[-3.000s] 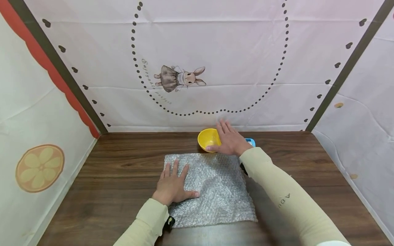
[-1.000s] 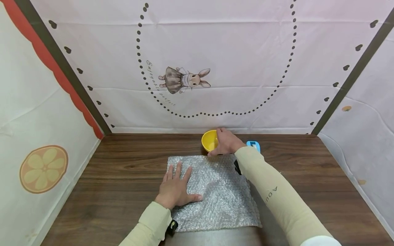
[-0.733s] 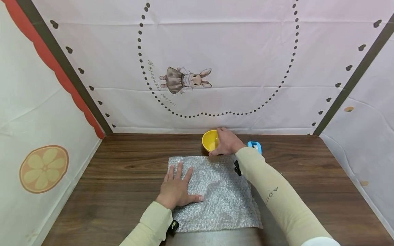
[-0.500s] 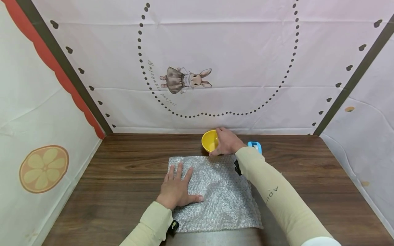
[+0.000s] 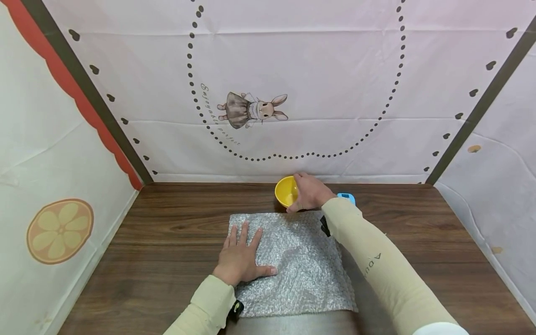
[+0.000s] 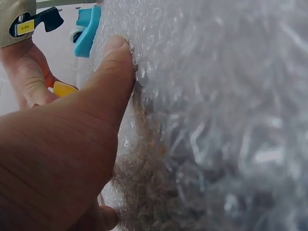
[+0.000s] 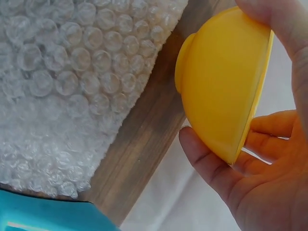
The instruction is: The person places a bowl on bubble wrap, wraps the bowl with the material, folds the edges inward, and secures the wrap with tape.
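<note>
Yellow and smooth-walled, a small round bowl [image 5: 285,191] with a short foot and a thin rim sits toward the far edge of the table [image 5: 180,242], just beyond the sheet of bubble wrap [image 5: 303,270]. The right hand [image 5: 311,191] grips it from the right: the thumb lies on the near side of the rim and the fingers bend round the far side, so the bowl is held between them, its hollow partly covered by the hand in the head view. In the right wrist view one fingertip presses the outer wall near the rim, with other fingers showing behind. Whether the foot touches the wood I cannot tell.

The bubble wrap is clear and silvery, roughly square, crinkled and covered in round raised blisters. The left hand [image 5: 238,260] rests on its left part, palm down, fingers straight and spread, thumb pointing right toward the middle of the sheet; the bowl is well apart from these fingers.

The table has dark brown wood grain. A blue plastic object [image 5: 346,197] lies to the right of the bowl, partly hidden by the right sleeve [image 5: 372,251]. Behind stands a creased white cloth [image 5: 326,83] printed with a rabbit [image 5: 251,110].
</note>
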`<state>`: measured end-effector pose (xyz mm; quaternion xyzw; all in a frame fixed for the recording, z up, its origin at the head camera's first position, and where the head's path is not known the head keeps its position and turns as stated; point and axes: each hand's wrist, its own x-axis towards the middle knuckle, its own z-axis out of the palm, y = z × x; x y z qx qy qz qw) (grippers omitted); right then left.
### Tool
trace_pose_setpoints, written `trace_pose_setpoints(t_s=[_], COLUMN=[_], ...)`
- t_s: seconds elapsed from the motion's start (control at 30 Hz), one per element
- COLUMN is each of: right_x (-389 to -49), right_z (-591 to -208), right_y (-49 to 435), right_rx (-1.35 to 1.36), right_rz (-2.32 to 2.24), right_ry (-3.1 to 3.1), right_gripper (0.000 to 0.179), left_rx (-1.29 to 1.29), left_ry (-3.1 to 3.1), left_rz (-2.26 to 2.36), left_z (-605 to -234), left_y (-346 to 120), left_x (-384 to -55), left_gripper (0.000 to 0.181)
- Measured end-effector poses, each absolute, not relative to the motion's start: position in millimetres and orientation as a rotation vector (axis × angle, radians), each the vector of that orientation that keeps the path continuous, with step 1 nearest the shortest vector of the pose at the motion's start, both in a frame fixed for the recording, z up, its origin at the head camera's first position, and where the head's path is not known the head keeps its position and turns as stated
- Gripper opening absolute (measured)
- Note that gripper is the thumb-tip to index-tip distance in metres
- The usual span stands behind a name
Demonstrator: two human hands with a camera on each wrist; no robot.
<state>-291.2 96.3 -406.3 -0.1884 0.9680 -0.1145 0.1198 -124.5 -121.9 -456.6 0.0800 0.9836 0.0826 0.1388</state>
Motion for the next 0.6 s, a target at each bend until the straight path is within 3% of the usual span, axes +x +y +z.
trace_pose_setpoints(t_s=[0.6], right_x=[-289], right_z=[-387], right_y=[104], right_rx=[-0.590], right_rz=[-0.410], right_ry=[2.806], right_gripper=[0.114], left_rx=[0.247], left_ry=[2.852], left_rz=[0.232], left_z=[-457], left_y=[-122], left_x=[-125], left_gripper=[0.115])
